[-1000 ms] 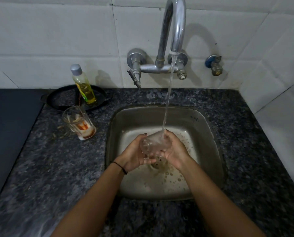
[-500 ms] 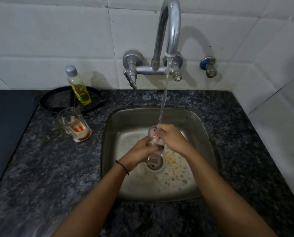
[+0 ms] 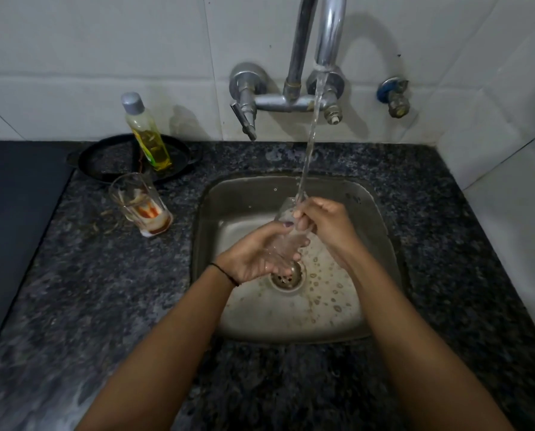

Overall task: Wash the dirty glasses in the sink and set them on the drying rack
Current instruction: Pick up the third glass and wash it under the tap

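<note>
I hold a clear glass [image 3: 286,225] tilted under the running water over the steel sink [image 3: 381,219]. My left hand [image 3: 260,253] cups its lower part from below. My right hand [image 3: 325,222] grips its rim, fingers at the mouth where the stream from the tap [image 3: 328,42] falls in. A second glass [image 3: 137,205], dirty with reddish-brown residue at the bottom, stands upright on the dark granite counter to the left of the sink. No drying rack is in view.
A yellow soap bottle [image 3: 148,135] stands in a black pan [image 3: 104,163] behind the dirty glass. A black surface [image 3: 14,206] covers the far left. A small valve [image 3: 395,96] sticks out of the tiled wall at right. The sink drain [image 3: 286,276] lies under my hands.
The glass turned from lying cupped between both hands to standing tilted under the stream. My right hand moved up to its rim and my left slid under its base.
</note>
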